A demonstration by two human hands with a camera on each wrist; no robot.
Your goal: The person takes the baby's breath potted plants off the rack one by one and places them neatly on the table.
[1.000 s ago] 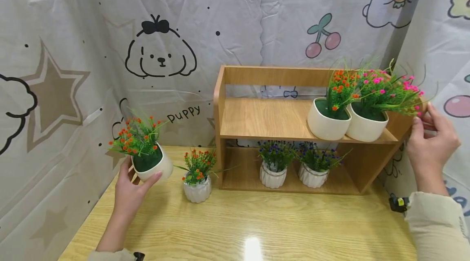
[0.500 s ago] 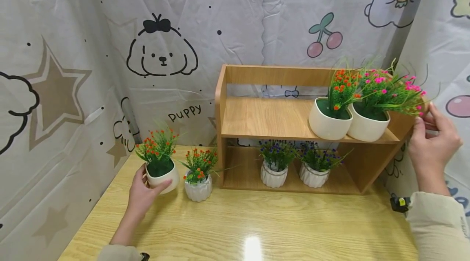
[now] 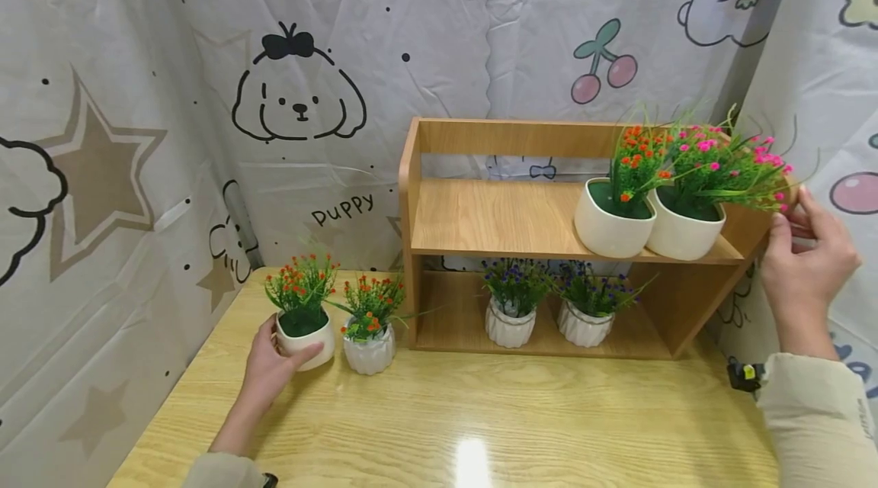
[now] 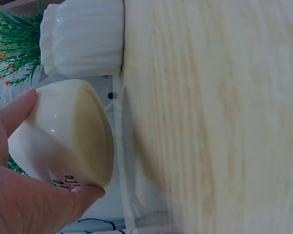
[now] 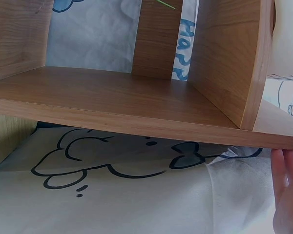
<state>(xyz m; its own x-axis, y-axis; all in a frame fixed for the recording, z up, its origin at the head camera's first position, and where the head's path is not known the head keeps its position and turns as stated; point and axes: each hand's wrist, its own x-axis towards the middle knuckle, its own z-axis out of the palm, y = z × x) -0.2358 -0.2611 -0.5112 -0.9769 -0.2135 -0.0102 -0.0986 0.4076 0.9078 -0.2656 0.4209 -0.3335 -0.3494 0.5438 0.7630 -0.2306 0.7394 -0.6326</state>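
Note:
In the head view my left hand [image 3: 269, 358] grips a smooth white flowerpot [image 3: 312, 343] with orange artificial flowers, at the table's left. The left wrist view shows the bottom of this flowerpot [image 4: 95, 139], tilted off the tabletop, thumb and fingers around its sides. Just right of it stands a ribbed white pot [image 3: 370, 351], also with orange flowers. My right hand [image 3: 809, 267] holds the right side panel of a two-tier wooden shelf [image 3: 494, 217]. In the right wrist view, fingers [image 5: 279, 170] lie against that panel's outer face; the thumb is hidden there.
Two smooth white pots, one orange-flowered [image 3: 613, 225] and one pink-flowered [image 3: 686, 229], stand at the upper tier's right. Two ribbed pots with purple flowers [image 3: 511, 324] stand on the lower tier. Printed cloth [image 3: 302, 191] hangs behind and beside the wooden table [image 3: 549, 419].
My left hand has moved the flowerpot right and down, beside the ribbed orange-flowered pot, and the pot has become more upright. The right hand has stayed on the shelf panel.

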